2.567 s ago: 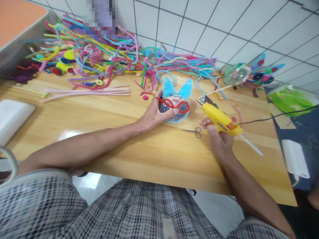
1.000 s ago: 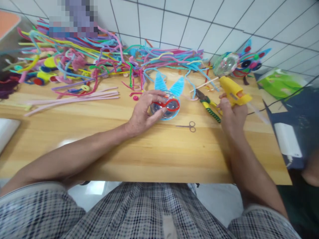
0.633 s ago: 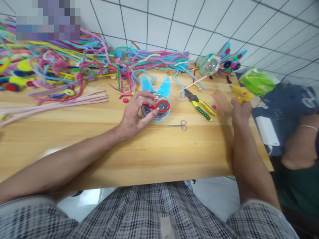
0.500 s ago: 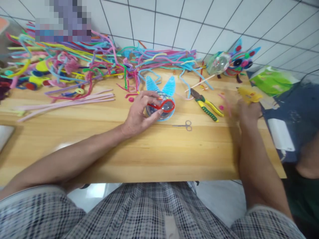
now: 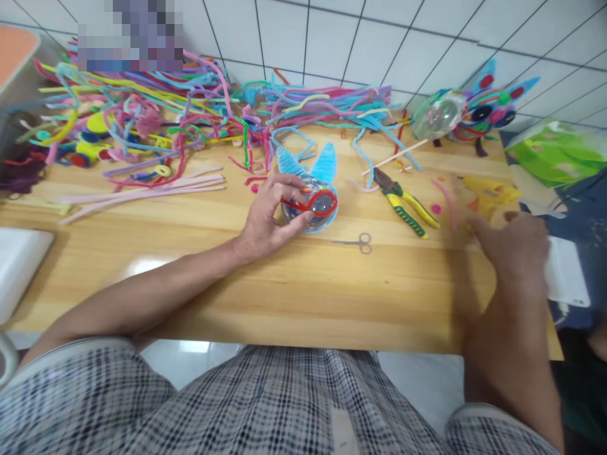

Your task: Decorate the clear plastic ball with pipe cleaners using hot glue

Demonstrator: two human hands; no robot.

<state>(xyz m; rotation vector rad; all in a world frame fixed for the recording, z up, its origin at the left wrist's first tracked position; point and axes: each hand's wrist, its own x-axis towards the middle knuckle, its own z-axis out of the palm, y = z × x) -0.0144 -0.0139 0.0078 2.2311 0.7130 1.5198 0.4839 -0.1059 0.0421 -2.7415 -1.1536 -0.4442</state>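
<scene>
So the pliers point(image 5: 394, 193) with the green and yellow grips are lying on the wooden tabletop point(image 5: 294, 303), and I'll place everything off those. Left of the pliers there's a clear ball point(image 5: 318, 223) with two fuzzy blue ears point(image 5: 325, 163) poking up on its far side, and the left hand point(image 5: 272, 218) is holding it, fingers over the top and thumb on the near side, pressing a red pipe cleaner point(image 5: 309, 203) bent into a loop against the front. Right of the pliers is a yellow glue gun point(image 5: 490, 196), kinda blurry, and the right hand point(image 5: 515, 243) is on the near side of it, thumb and fingers apart; can't tell if it's touching the gun. Between pliers and gun you've got a pink button point(image 5: 436, 208) and a scrap of pink stem point(image 5: 444, 194). Small scissors point(image 5: 358, 243) sit on the near left of the pliers, and a thin stick point(image 5: 396, 157) lies just past their tips. Beyond the pliers, toward the wall, there's a big heap of colorful pipe cleaners point(image 5: 327, 104), and off to the far right of them a second critter point(image 5: 493, 114) with blue ears and dark eyes, plus a green package point(image 5: 552, 151).
</scene>
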